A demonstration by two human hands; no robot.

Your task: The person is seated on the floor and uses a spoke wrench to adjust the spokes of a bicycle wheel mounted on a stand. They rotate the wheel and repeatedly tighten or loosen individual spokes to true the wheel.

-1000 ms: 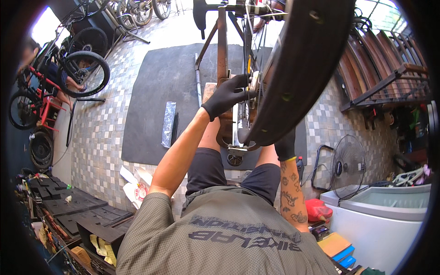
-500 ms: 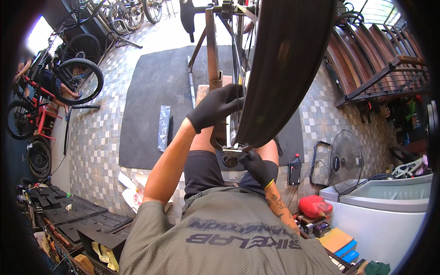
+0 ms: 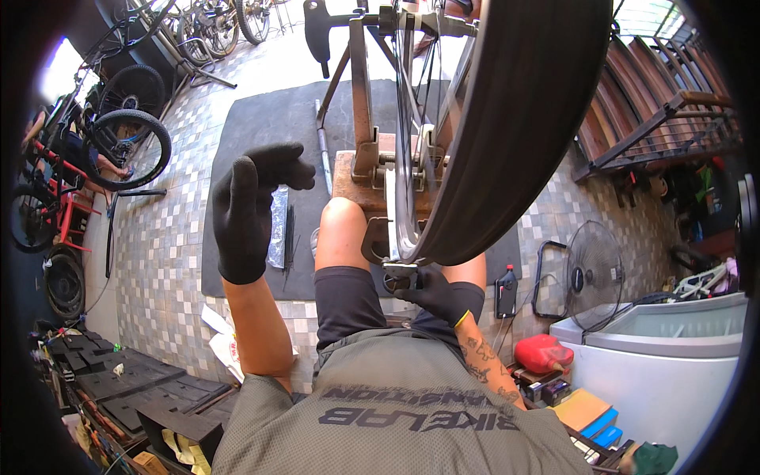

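Observation:
A bicycle wheel with a wide black tyre [image 3: 514,134] stands upright in a metal truing stand [image 3: 362,95], its tread blurred. My left hand [image 3: 253,206], in a black glove, is raised to the left of the wheel. It holds nothing, with the thumb apart from the bent fingers. Below the rim, my gloved right hand [image 3: 439,294] has its fingers closed at the dark round knob [image 3: 400,277] of the stand's caliper. Part of that grip is hidden. The caliper's metal jaws [image 3: 402,264] sit close to the rim's lower edge.
The stand rests on a wooden block [image 3: 348,176] over a black mat [image 3: 245,119]. A blue-and-white strip [image 3: 278,229] lies left of my knees. To the right are a dark bottle [image 3: 507,291], a fan [image 3: 594,275], a red can [image 3: 543,354] and a white freezer [image 3: 657,380]. Bicycles [image 3: 131,150] stand at the left.
My left hand has left the spokes and moved left, its fingers coming apart. My right hand has shifted slightly left to the knob. The wheel appears farther right in view.

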